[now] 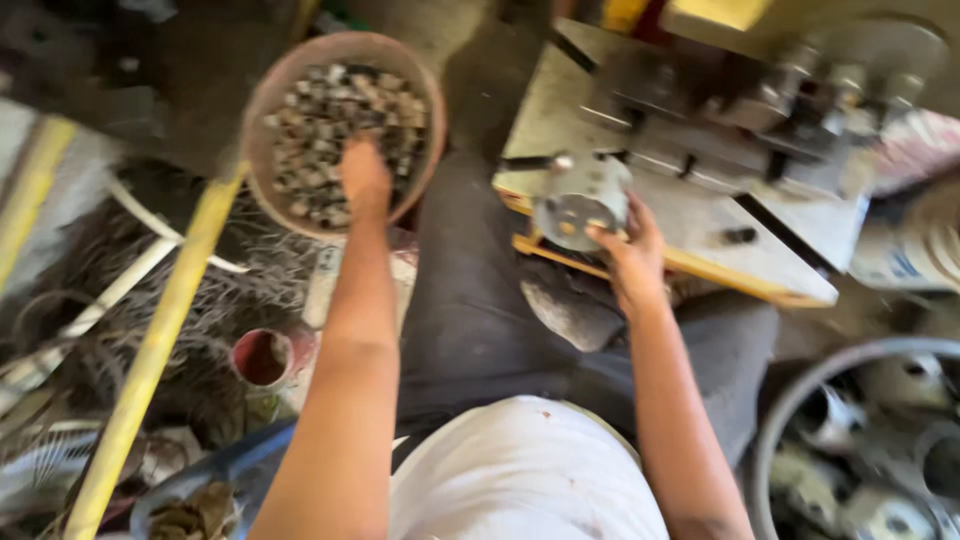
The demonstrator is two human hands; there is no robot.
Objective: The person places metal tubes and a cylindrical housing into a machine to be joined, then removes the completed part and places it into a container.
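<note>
L hand [364, 178] is down in the round reddish-brown bowl [262, 110] of small grey metal pieces [330, 100], fingers buried among them, so can't tell if they're spread or pinched (frame is blurred). R hand [630, 255] holds the round grey metal cylinder part [580, 200] at the near edge of the yellow-rimmed grey metal press table [720, 240], fingers curled around its lower right side. Small red cup [266, 356] sits on the floor, near the L forearm.
</note>
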